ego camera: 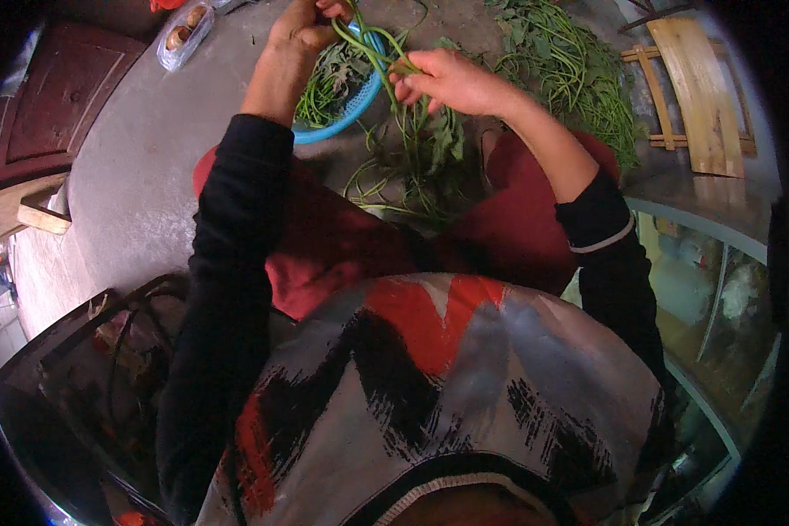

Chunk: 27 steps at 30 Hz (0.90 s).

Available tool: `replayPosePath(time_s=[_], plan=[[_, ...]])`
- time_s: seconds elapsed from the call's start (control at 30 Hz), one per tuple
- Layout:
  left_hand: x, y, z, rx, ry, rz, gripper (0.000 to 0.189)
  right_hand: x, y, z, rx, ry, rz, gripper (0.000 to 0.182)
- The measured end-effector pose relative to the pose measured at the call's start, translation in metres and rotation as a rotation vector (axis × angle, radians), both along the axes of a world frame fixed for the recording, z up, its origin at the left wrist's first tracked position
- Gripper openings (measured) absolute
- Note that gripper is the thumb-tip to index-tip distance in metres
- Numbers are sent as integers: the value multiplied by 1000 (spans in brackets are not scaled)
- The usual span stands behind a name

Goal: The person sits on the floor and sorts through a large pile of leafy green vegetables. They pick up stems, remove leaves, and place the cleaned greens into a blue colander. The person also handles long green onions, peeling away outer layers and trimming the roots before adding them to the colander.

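Long green leafy stems (372, 54) stretch between my two hands above the floor. My left hand (306, 27), partly cut off by the top edge, grips the upper end of them. Lower down and to the right, my right hand (444, 79) pinches the same stems between thumb and fingers, with leaves dangling beneath. A blue plastic basket (354, 113) stands under and beside my left hand. Inside it lie green stems and some wilted leaves (332, 82). More loose stems and leaves (421, 171) lie on the floor between my knees.
A large heap of leafy stems (565, 72) lies at the upper right, near a wooden slatted piece (697, 98). A glass-fronted cabinet (690, 276) stands close on my right. Round brown items sit in a clear plastic bag (183, 36) at upper left, by a dark red wooden door (66, 92).
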State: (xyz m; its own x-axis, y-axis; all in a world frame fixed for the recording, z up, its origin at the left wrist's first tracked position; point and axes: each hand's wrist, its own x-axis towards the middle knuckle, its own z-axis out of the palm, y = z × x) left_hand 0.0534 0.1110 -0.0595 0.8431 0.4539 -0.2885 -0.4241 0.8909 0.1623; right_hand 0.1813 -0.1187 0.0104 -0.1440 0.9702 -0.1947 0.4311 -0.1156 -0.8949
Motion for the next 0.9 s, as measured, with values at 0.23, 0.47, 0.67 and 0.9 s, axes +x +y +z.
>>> replayPosePath(time_s=[0.23, 0.47, 0.67, 0.9], plan=[[-15, 16, 32, 169, 53, -13, 20, -14, -20, 26, 349, -487, -222, 25], [-17, -23, 54, 215, 349, 165, 25, -128, -109, 39, 815, -245, 414, 18], [-15, -44, 80, 316, 115, -111, 24, -28, -121, 70, 275, 569, -494, 12], [-18, -98, 93, 291, -19, -280, 20, 13, -60, 67, 474, -40, -624, 21]])
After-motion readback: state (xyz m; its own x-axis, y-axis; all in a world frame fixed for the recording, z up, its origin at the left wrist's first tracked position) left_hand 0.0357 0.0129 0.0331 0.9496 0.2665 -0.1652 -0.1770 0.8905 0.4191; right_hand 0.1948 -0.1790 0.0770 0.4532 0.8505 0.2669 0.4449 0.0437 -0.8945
